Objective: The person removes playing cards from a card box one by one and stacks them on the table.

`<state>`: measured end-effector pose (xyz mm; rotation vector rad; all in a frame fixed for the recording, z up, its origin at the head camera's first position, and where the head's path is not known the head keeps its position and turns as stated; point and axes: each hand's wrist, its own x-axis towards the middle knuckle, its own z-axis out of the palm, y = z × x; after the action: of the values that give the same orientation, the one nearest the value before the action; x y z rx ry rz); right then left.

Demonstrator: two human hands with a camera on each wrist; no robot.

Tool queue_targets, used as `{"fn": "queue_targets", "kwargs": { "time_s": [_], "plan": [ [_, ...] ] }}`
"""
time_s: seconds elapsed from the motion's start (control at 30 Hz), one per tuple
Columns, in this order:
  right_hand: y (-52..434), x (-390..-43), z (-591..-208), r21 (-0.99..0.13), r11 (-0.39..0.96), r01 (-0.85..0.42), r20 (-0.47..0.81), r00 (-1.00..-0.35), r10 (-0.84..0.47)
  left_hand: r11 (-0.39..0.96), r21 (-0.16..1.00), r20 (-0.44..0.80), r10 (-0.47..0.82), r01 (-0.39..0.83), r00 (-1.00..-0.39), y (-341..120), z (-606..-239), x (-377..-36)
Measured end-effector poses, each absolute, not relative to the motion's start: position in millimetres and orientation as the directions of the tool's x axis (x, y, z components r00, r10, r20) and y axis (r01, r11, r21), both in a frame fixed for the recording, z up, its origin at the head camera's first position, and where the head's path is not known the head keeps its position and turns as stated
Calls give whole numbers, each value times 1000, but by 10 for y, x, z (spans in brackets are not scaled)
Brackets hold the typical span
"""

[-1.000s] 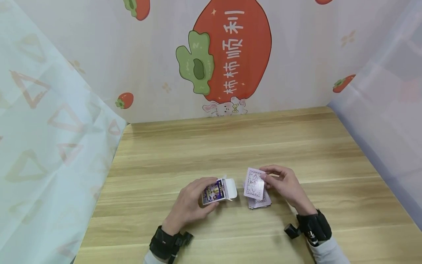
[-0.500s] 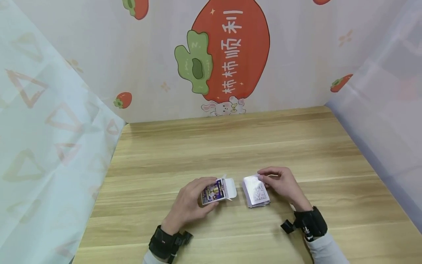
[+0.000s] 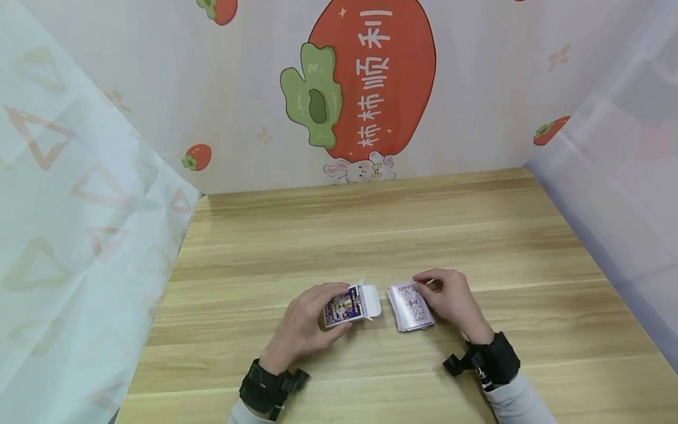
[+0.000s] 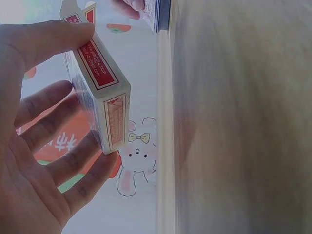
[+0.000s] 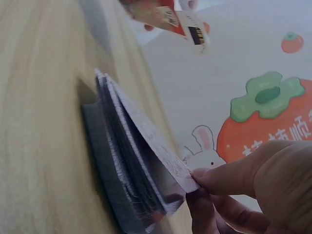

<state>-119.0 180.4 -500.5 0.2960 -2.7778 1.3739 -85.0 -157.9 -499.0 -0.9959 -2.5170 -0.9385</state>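
Observation:
A playing-card box (image 3: 343, 307) with its white flap (image 3: 372, 301) open is lifted just off the wooden table (image 3: 371, 235). My left hand (image 3: 329, 307) grips it, thumb on one face and fingers on the other; the left wrist view shows the box's (image 4: 100, 92) red-printed edge. To its right a stack of purple-backed cards (image 3: 410, 307) lies on the table. My right hand (image 3: 424, 286) pinches the far corner of the top cards. In the right wrist view those top cards (image 5: 146, 141) are lifted slightly off the stack between thumb and fingers (image 5: 219, 180).
Curtains with printed patterns close in the table on the left (image 3: 79, 235), back (image 3: 371, 88) and right (image 3: 625, 176). Bare wood stretches behind the hands to the back curtain. Black wrist straps (image 3: 265, 388) sit on both forearms.
A second ago my right hand held a card tilted up above the stack; it has since come down flat onto the stack. The left hand and box have stayed put.

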Motion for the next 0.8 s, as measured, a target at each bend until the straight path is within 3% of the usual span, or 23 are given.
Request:
{"fn": "queue_targets", "kwargs": {
  "time_s": [0.57,0.8],
  "plan": [
    [1778,-1165,-5037,-696,659,-285,223,-958,-178,550,461,452,529,696,-718,-1574,-4983,-851],
    [1634,-1079,-5030,-809,420,-411,350,-911,-218,548,452,452,540,704,-710,-1567,-5001,-842]
  ]
}}
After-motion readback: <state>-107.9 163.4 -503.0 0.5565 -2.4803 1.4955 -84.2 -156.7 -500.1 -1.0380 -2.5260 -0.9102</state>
